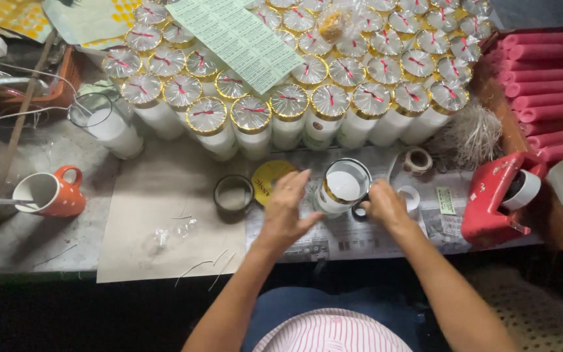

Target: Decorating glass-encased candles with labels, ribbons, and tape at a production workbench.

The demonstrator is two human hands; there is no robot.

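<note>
A glass candle jar (342, 188) with white wax and a gold band lies tilted on the newspaper-covered worktop (386, 234). My right hand (383, 205) grips its right side, fingers curled against the glass. My left hand (288, 212) is at its left side with fingers spread, fingertips touching or nearly touching the jar. A yellow tape roll (270, 179) and a small dark round lid (233, 194) lie just left of my left hand.
Many wrapped candle jars (288, 104) with gold rims stand packed at the back, a label sheet (242, 39) lying over them. An orange mug (50, 193), an unwrapped candle glass (104, 124), a red tape dispenser (493, 195), pink rolls (548, 91) and brown paper (164, 221) surround the spot.
</note>
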